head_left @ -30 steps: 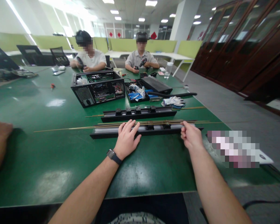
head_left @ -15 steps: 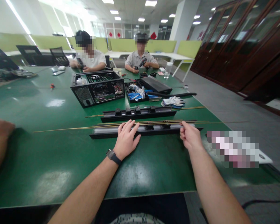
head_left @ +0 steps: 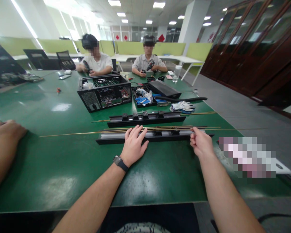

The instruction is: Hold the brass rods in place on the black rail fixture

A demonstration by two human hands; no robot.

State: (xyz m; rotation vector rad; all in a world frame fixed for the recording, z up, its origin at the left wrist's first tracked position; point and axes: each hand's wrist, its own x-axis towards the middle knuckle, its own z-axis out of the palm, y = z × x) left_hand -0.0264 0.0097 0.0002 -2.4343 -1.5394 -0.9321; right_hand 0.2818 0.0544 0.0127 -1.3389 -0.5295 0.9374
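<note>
The left hand (head_left: 135,144) is lying palm down, its fingers stretching forward and parting slightly, the thumb angling out toward the right hand (head_left: 200,142). Its fingers are reaching across a bundle of thin rods (head_left: 169,128). The left forearm is slanting in from the lower left, with a watch (head_left: 120,163) circling the wrist. The right hand is curling its fingers inward, thumb and forefinger pinching at the thin rods; how many it is gripping, I cannot tell. The thin rods are running crosswise under the left fingers, extending past both hands and lying along a near rail (head_left: 169,138). A far rail (head_left: 146,122) is resting just beyond the hands, and a computer case (head_left: 87,102) is standing farther off, beyond the left hand. White gloves (head_left: 183,106) are lying beyond the right hand. Well left of the left hand, another person's hand (head_left: 12,130) is showing, blurred.
</note>
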